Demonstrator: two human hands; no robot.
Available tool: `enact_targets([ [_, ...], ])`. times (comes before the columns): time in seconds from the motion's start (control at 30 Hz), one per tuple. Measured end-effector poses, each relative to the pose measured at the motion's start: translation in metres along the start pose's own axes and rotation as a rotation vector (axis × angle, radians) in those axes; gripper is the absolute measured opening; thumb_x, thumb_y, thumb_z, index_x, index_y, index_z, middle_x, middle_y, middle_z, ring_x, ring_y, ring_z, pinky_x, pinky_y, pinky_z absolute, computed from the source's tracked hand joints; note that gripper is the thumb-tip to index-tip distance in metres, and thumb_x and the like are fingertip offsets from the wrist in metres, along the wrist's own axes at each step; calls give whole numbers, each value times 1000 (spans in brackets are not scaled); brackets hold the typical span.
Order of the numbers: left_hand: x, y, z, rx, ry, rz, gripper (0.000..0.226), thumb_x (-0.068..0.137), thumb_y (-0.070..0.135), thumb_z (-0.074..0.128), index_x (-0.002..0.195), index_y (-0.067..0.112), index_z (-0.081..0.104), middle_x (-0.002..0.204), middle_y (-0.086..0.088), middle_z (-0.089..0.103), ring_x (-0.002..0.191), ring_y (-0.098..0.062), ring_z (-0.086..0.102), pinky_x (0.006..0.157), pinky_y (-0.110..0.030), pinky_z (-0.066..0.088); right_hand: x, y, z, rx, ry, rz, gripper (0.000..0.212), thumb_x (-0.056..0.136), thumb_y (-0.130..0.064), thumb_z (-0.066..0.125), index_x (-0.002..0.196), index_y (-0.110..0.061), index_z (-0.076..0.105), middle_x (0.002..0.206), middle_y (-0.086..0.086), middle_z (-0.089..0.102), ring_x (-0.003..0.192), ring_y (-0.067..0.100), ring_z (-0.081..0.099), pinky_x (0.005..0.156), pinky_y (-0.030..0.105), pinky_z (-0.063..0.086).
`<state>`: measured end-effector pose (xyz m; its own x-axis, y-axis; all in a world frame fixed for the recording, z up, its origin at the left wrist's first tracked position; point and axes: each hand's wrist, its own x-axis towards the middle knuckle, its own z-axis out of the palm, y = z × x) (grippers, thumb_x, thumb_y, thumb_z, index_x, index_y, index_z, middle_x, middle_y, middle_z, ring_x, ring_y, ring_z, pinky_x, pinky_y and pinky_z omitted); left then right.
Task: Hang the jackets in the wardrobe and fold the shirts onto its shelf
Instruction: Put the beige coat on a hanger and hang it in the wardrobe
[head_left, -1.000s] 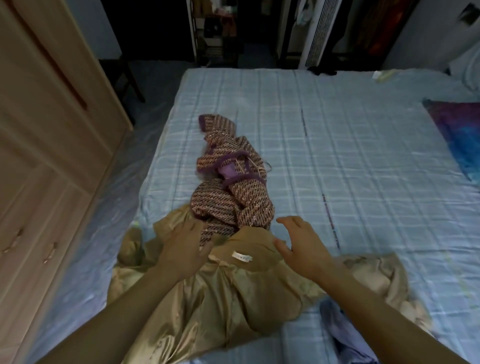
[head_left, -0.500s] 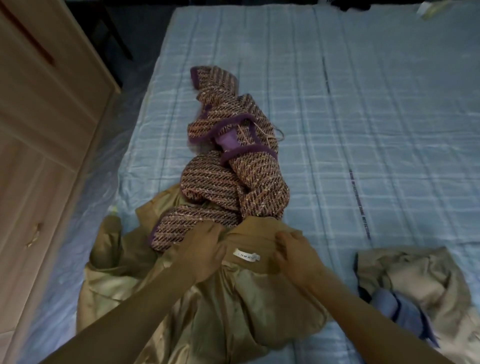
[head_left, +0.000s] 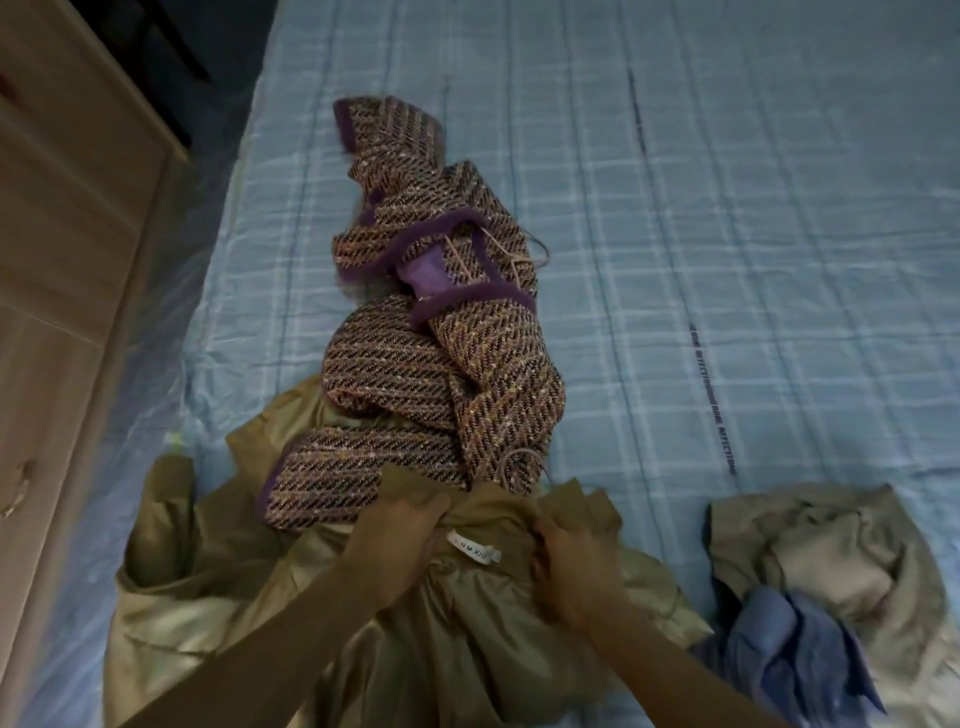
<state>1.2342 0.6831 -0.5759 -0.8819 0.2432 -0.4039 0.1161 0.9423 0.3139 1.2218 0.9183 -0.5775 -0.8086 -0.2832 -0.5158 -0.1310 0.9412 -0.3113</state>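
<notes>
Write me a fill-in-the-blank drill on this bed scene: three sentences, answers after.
1. The white label on the tan jacket lies ____ the left hand and the right hand, which both grip that jacket.
2. The purple tweed jacket lies partly on ____ of the tan jacket.
3. The blue shirt lies on the bed, on the person's ____ side.
Missing words: between; top; right.

Both hands (head_left: 488, 556) gripping tan jacket (head_left: 249, 597) collar, tweed jacket (head_left: 436, 364) above, bed (head_left: 727, 208)
</notes>
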Motion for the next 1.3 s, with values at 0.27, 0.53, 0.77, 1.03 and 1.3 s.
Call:
enact_targets([
  [0.27, -8, -1, 8, 150, 75, 100, 25, 86, 47, 45, 86, 27, 60, 82, 5, 62, 71, -19, 62, 59, -29, 51, -5, 6, 1, 53, 74, -44, 30, 89, -18, 47, 115, -25, 60, 105, -1, 64, 90, 18, 59, 66, 26, 35],
  [0.53, -25, 9, 25, 286, 12, 164, 16, 69, 24, 56, 81, 26, 67, 69, 4, 64, 58, -20, 64, 65, -31, 55, -18, 10, 22, 21, 99, -87, 30, 81, -9, 54, 106, -22, 63, 94, 1, 65, 86, 23, 62, 70, 30, 43],
  [0.77, -45, 14, 2, 271, 265, 191, 26, 72, 24, 44, 89, 23, 64, 82, 0, 61, 70, -23, 62, 64, -33, 44, -33, 8, 6, 124, 299, -167, 26, 77, -24, 51, 101, -21, 62, 90, -1, 59, 79, 20, 57, 65, 35, 49],
  [1.03, -68, 34, -80, 185, 454, 202, 39, 59, 10, 76, 95, 13, 61, 91, -7, 58, 77, -28, 58, 60, -37, 50, -61, -15, -64, 252, 525, -264, 26, 84, -22, 47, 105, -18, 61, 93, 1, 57, 80, 18, 54, 66, 37, 49],
  [1.3, -124, 68, -167, 170, 689, 230, 34, 67, 8, 77, 99, 8, 66, 94, -9, 60, 79, -29, 57, 63, -42, 45, -108, -47, -143, 259, 756, -384, 26, 78, -6, 58, 103, -13, 62, 92, 4, 56, 78, 21, 55, 62, 37, 48],
])
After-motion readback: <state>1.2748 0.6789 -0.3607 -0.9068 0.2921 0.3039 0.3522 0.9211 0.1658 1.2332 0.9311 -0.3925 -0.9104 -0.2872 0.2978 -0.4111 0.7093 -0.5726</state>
